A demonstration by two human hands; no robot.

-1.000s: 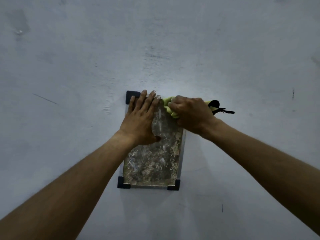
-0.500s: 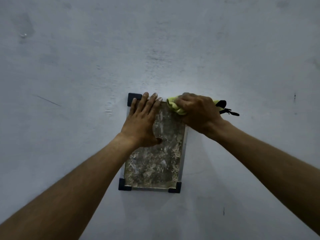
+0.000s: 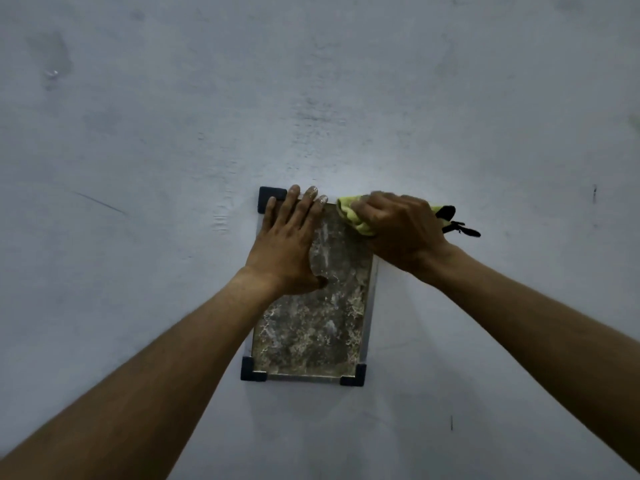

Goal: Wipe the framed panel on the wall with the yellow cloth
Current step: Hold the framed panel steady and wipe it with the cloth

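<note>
Hanging on a pale grey wall (image 3: pixel 138 168), just below the middle of the view, a framed panel (image 3: pixel 311 327) is being shown upright, its mottled brown-and-grey face edged by a thin metal rim with dark corner caps. Three caps are being seen, at 11 (image 3: pixel 272 199), 7 (image 3: pixel 252 370) and 5 o'clock (image 3: pixel 353 375) of the panel; the fourth is being hidden.

The left hand (image 3: pixel 285 251) is being pressed flat on the panel's 10 o'clock part, its fingers straight and held close together, their tips reaching past the top edge, the thumb lying on the face.

The right hand (image 3: pixel 401 233) is being closed around a bunched yellow cloth (image 3: pixel 355 216), which is being held against the panel's 1 o'clock corner. A yellow fold is sticking out at 9 o'clock of the knuckles. At 3 o'clock of this hand something black (image 3: pixel 453 223) is sticking out over the wall, perhaps a strap or tag of the cloth; the dim view is leaving this uncertain.

Both bare forearms are being stretched in from the lower corners.
</note>
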